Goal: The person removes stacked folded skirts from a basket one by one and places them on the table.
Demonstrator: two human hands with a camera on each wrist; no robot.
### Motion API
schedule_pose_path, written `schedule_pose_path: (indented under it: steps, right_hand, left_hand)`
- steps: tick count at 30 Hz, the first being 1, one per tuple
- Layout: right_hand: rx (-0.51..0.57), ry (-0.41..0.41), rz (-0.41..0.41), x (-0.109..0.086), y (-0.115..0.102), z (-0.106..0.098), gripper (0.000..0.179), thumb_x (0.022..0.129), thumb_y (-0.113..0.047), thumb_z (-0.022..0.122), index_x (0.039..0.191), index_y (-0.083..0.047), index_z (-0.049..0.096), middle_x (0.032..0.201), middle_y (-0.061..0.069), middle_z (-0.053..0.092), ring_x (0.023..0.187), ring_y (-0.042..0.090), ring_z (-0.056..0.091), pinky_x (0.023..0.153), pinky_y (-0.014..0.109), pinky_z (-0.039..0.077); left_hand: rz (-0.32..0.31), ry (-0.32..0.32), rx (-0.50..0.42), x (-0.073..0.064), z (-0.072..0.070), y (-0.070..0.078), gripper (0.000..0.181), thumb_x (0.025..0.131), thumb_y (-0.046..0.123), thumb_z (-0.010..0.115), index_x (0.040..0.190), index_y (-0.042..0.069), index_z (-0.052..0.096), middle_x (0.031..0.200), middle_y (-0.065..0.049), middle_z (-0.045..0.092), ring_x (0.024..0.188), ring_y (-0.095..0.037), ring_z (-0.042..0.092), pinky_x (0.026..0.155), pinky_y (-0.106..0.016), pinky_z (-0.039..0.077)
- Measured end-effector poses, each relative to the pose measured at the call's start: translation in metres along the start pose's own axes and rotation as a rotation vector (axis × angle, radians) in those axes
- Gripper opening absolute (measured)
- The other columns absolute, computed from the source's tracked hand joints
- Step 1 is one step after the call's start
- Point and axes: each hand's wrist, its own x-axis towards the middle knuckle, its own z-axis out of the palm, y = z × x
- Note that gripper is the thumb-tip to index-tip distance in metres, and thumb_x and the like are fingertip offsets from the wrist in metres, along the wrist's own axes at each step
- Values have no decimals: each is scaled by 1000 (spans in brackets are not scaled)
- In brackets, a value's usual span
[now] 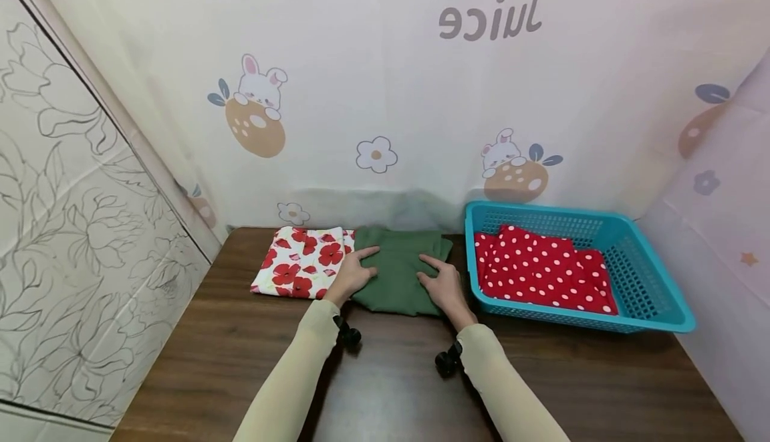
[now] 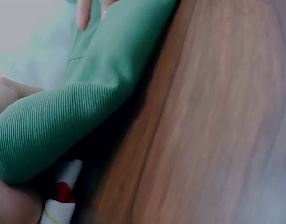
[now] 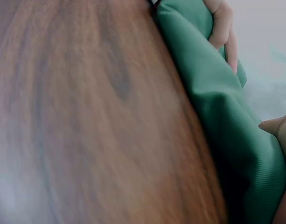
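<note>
Left hand [image 1: 353, 273], right hand [image 1: 444, 285] grip sides of folded, finely ribbed green cloth [image 1: 397, 281], twelve o'clock on wood-grain counter [image 1: 385, 378]; thumbs, index fingers spread on top, others hidden.

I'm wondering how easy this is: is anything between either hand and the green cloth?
Nothing visible: the left hand and right hand both touch the green cloth. The flowered cloth lies to its left, not in between.

- Likely a room in a home, though not certain.
- Far: a pale hanging sheet [image 1: 385, 81] printed with bunnies [image 1: 260, 91] and flowers [image 1: 376, 155].
- Left: a panel [image 1: 66, 228] of line-drawn blossoms [image 1: 111, 225].
- Near: a wood-grain table [image 1: 385, 388] with folded green cloth [image 1: 397, 278]; at right, a turquoise basket [image 1: 662, 278].
</note>
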Motion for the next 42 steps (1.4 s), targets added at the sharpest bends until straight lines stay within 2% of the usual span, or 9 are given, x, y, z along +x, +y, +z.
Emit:
schedule_pose_path:
  steps: [2,6,8,12,16,22,29,38,42]
  right_hand:
    - [13,-30,7,0,-2,6,45,97,-13,71,142,-13,63,147,13,60,106,42,68,95,49,55]
    - [6,-81,-11,2,-5,13,46,98,-15,71,143,-12,62,149,15,58,76,48,62,83,47,54]
    - [-18,-77,-41,4,-5,13,46,98,-13,71,143,-11,62,147,18,59,74,47,63,79,47,53]
    - [-62,-41,-87,10,-1,11,46,96,-11,73,140,-9,64,143,19,62,105,41,69,90,53,56]
    - [-91,-41,-92,14,5,5,46,96,-13,73,140,-6,64,143,20,61,131,40,59,105,56,50]
    - [-138,-37,-95,18,7,3,47,96,-16,74,140,-6,63,145,24,58,137,44,52,107,59,47]
    - [-217,-48,-35,16,5,1,47,97,-22,73,141,-9,63,136,26,55,121,42,59,97,57,52]
    - [-225,-83,-8,13,3,0,47,99,-23,70,142,-7,61,157,32,38,144,48,42,109,62,43]
    - [-286,-82,-23,14,-1,1,46,100,-22,69,142,-6,61,152,30,45,139,47,47,107,60,46]
  left_hand:
    - [-17,13,13,-2,-7,-3,56,95,3,62,148,21,57,161,-12,42,141,-31,45,90,-41,46]
    - [-47,28,26,-4,-16,-8,59,94,2,63,149,22,57,162,-10,41,150,-34,37,102,-48,47]
    - [-38,28,33,-3,-18,-9,60,93,3,65,150,22,56,163,-12,40,151,-36,36,106,-52,46]
    - [0,27,95,1,-18,-8,60,94,11,69,151,21,54,165,-19,34,152,-41,31,109,-57,44]
    - [6,31,143,2,-13,-8,60,94,17,72,151,21,54,166,-25,26,154,-44,26,112,-61,41]
    - [12,48,160,4,-12,-10,59,94,19,74,150,23,55,167,-24,26,156,-43,19,115,-62,37]
    - [16,56,205,6,-7,-12,59,95,21,74,150,22,55,165,-23,31,156,-43,22,115,-61,38]
    - [21,63,222,5,-4,-12,58,95,22,72,150,20,55,167,-29,19,154,-46,25,113,-63,39]
    - [5,52,227,5,-4,-10,59,96,20,70,152,21,53,169,-26,17,153,-43,28,111,-59,43]
